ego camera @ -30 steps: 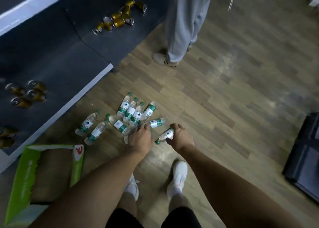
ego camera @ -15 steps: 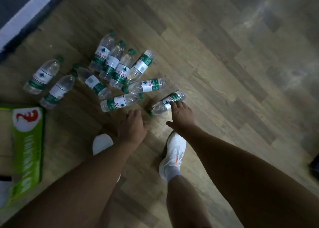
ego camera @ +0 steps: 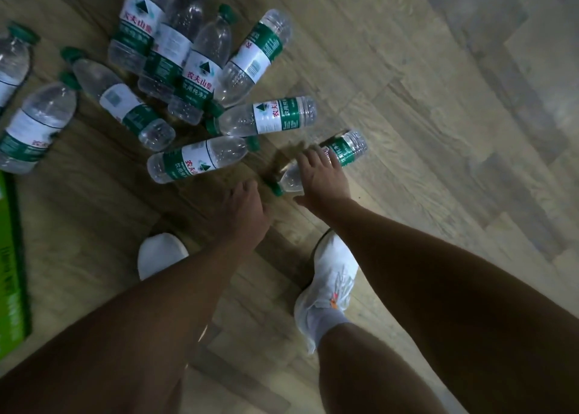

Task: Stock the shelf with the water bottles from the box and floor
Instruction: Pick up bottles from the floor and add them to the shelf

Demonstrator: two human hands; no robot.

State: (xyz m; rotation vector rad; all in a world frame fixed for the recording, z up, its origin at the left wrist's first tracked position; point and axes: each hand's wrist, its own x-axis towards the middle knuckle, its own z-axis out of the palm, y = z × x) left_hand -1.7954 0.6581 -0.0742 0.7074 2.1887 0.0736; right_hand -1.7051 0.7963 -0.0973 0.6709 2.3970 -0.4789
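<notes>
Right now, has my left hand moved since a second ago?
Yes. The left hand was over the bottle ahead of it; now it sits clear of it, pulled back toward the left shoe.

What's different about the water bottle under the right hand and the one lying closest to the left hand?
The right hand grips the clear plastic bottle under it; nothing touches the clear plastic bottle nearest the left hand. The gripped bottle's green cap points toward the person; the free bottle's cap points away, rightward. The fingers hide part of the gripped bottle's label; the free bottle's shows fully. Both lie on the wooden floor.
</notes>
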